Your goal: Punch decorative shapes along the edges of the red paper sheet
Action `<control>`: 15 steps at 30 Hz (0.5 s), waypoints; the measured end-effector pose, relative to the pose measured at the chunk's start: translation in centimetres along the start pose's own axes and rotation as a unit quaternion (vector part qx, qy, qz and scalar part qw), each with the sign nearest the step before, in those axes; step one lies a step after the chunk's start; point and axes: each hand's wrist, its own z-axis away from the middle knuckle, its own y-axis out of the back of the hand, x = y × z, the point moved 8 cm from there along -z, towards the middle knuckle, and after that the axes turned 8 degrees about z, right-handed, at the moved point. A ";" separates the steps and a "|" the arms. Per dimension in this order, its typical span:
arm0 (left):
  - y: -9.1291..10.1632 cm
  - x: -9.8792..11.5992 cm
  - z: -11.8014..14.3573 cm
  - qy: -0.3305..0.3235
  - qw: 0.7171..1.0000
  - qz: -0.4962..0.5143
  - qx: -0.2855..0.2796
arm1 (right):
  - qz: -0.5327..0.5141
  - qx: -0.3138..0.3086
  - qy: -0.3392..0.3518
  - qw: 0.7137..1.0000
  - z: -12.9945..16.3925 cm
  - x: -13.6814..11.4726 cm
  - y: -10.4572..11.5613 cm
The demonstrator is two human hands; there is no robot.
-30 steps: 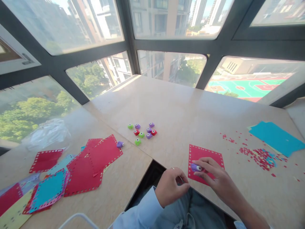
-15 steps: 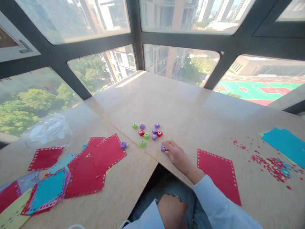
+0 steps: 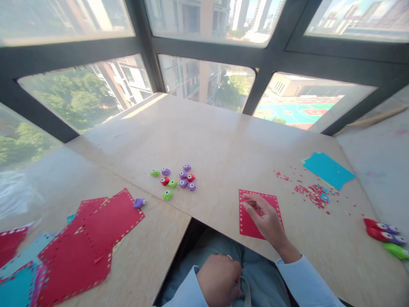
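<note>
My right hand (image 3: 264, 216) is over a red paper sheet (image 3: 247, 228) with small holes punched along its edges. Its fingers are loosely bent, thumb and forefinger a little apart near the sheet's upper left, with nothing visible between them; whether they touch the paper I cannot tell. On my lap rests my left hand (image 3: 220, 277), curled into a fist, a ring on one finger. A pale strap (image 3: 246, 290) shows beside it. Left of the sheet stands a cluster of small craft punches, among them a purple punch (image 3: 191, 186), a red punch (image 3: 191, 178) and a green punch (image 3: 168, 195).
At left lie overlapping punched red sheets (image 3: 111, 217), a lone purple punch (image 3: 139, 203) and a crumpled clear plastic bag (image 3: 15, 196). To the right are scattered paper bits (image 3: 311, 194), blue sheets (image 3: 329, 169) and larger punches (image 3: 380, 230). Windows border the table.
My right hand has let go of a purple punch beside the cluster and moved right, over the red sheet. The view has swung right. My left hand stays on my lap.
</note>
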 end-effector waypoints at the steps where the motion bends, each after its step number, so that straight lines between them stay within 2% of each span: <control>1: 0.0 0.3 -0.1 -0.010 1.000 0.000 0.001 | 0.013 0.027 -0.021 0.999 0.4 1.4 2.0; 3: 0.1 1.2 -0.4 -0.034 0.999 -0.002 0.009 | 0.034 0.082 -0.063 0.994 1.3 4.3 6.2; 5: 0.1 2.1 -0.6 -0.053 0.999 -0.004 0.012 | 0.051 0.161 -0.102 0.980 2.6 7.2 10.7; 9: -0.3 3.2 -1.3 -0.056 0.998 -0.026 -0.002 | 0.133 0.309 -0.185 0.923 6.5 12.5 18.5; 12: -1.1 3.9 -1.8 -0.057 0.997 -0.048 -0.031 | 0.192 0.392 -0.232 0.869 9.4 14.9 22.0; 15: -2.2 4.3 -2.4 -0.055 0.994 -0.067 -0.062 | 0.223 0.453 -0.241 0.829 11.1 15.9 24.2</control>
